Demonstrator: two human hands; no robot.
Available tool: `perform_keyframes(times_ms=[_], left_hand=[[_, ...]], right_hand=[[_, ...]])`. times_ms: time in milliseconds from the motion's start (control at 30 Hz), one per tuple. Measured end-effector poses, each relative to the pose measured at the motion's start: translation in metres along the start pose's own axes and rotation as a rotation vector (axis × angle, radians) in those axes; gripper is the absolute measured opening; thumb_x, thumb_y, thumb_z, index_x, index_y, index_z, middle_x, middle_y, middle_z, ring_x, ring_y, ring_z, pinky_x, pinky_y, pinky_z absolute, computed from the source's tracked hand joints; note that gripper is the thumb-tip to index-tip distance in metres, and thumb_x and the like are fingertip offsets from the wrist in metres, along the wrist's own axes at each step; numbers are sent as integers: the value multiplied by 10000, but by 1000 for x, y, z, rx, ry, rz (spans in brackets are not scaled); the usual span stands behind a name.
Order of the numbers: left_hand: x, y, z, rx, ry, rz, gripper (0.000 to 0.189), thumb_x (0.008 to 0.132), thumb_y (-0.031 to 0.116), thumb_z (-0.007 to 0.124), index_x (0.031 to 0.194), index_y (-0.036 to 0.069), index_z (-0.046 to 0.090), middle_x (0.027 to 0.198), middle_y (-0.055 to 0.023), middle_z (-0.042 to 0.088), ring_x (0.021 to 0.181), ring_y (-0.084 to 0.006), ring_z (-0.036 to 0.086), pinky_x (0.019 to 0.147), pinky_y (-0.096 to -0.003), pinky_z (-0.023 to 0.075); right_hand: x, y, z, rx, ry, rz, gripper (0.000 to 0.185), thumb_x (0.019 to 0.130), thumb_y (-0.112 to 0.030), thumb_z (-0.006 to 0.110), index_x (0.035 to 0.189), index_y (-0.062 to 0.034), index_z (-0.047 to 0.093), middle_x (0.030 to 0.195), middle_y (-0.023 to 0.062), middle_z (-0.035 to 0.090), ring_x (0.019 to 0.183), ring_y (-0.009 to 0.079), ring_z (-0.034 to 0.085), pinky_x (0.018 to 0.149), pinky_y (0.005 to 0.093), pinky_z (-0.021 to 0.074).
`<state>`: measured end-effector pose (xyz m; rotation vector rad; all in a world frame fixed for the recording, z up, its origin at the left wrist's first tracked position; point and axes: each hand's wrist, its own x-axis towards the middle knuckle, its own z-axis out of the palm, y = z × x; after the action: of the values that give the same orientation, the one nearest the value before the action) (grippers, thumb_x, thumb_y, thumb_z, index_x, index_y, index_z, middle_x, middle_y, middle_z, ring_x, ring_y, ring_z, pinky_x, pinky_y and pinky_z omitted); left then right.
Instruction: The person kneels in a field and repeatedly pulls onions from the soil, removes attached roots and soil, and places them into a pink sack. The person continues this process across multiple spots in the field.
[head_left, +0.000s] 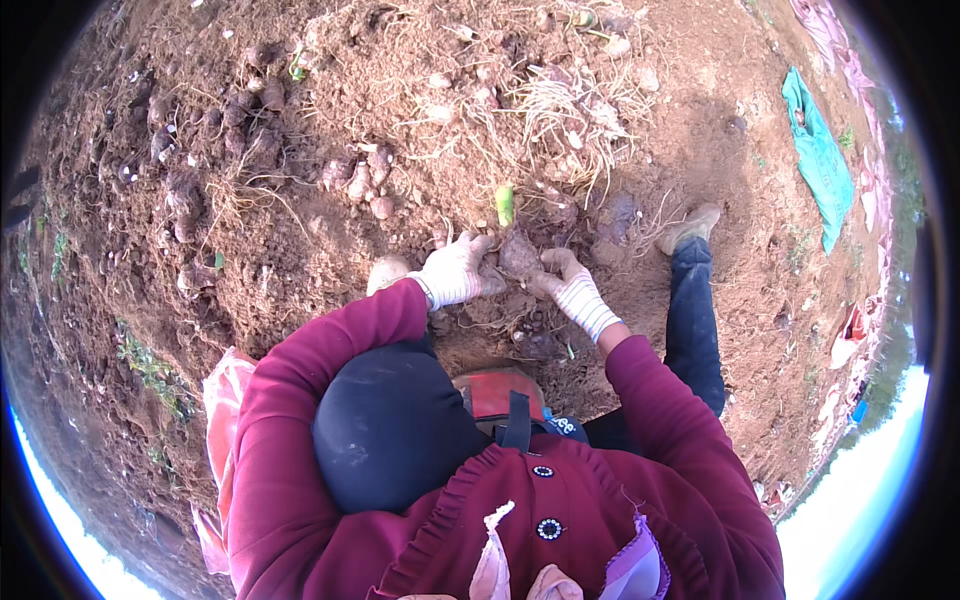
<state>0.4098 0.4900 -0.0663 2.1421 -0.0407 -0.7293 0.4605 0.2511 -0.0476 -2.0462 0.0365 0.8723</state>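
A brown, soil-covered taro corm (519, 256) with a short green cut stalk (504, 205) is between my two hands, just above the soil. My left hand (459, 271), in a dirty white knitted glove, grips its left side, where the fingers partly hide smaller lumps. On the other side my right hand (576, 291), in a striped white glove, pinches the corm between thumb and fingers. Loose roots and dark clumps (536, 341) lie on the ground below the hands. Whether the lumps under my left fingers are still attached cannot be seen.
Small taro cormels (364, 174) lie ahead, with a tangle of pale roots (574, 112) beyond. More dark corms (251, 112) spread at the upper left. A green sack (819, 161) lies at the right. My shoe (690, 227) and bent knee (394, 427) flank the work spot.
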Motion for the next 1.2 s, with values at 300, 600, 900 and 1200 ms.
perform_keyframes(times_ms=[300, 600, 900, 1200], left_hand=[[-28, -34, 15, 337, -126, 412, 547, 797, 251, 724, 1312, 174, 557, 1196, -121, 520, 1091, -362, 544, 835, -499, 501], [5, -106, 65, -249, 90, 72, 318, 973, 172, 515, 1285, 216, 473, 1149, -72, 566, 948, -254, 621, 710, -398, 497], [-47, -77, -14, -1101, 266, -220, 471, 840, 171, 721, 1250, -15, 584, 1056, -45, 664, 878, -130, 626, 764, -270, 519], [-64, -36, -67, -1075, 117, 16, 427, 911, 231, 653, 1253, -21, 615, 1108, -66, 669, 955, -133, 609, 854, -264, 480]], right_hand=[[74, -6, 52, -18, -65, -87, 378, 890, -202, 710, 1186, 4, 596, 1014, 126, 693, 914, 234, 644, 848, 321, 503], [17, -34, 9, 543, 210, -63, 206, 925, -141, 656, 1084, -9, 660, 1024, 28, 678, 953, 126, 619, 884, 288, 486], [8, -83, -115, -53, 439, -246, 455, 905, -303, 695, 1227, 5, 601, 1161, 101, 645, 1072, 212, 602, 982, 354, 452], [3, -123, 14, -551, -309, -783, 877, 781, -428, 786, 1469, -80, 369, 1473, 215, 408, 1338, 372, 440, 1096, 424, 394]])
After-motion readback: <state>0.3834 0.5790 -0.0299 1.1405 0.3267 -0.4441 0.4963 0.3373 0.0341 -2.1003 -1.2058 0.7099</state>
